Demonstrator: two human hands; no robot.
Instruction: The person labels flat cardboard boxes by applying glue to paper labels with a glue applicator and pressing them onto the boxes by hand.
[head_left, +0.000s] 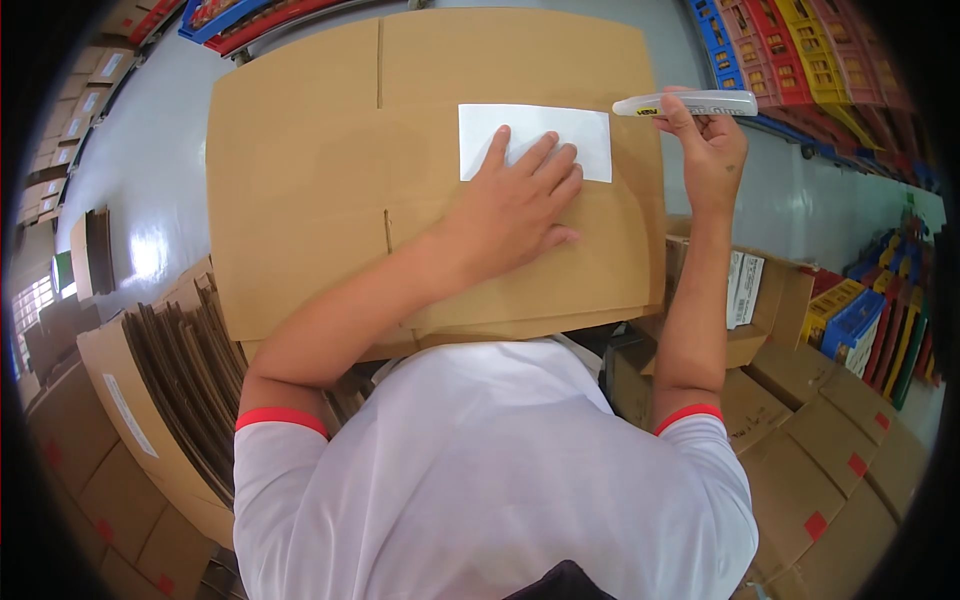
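A white rectangular sheet [590, 150] lies on a large flat cardboard piece [300, 170] in front of me. My left hand [525, 205] rests with fingers spread, its fingertips over the lower part of the sheet and its palm over the cardboard. To the right, my right hand [708, 150] holds a white glue tube [705, 103] between thumb and fingers. The tube is nearly horizontal, and its tip points left, close to the sheet's upper right corner.
Flattened cardboard [180, 370] stands stacked at the left. An open box [780, 300] with labelled packs is at the right, above closed cartons [840, 435]. Coloured crates [800, 50] line the upper right, and more crates [870, 320] stand at the far right.
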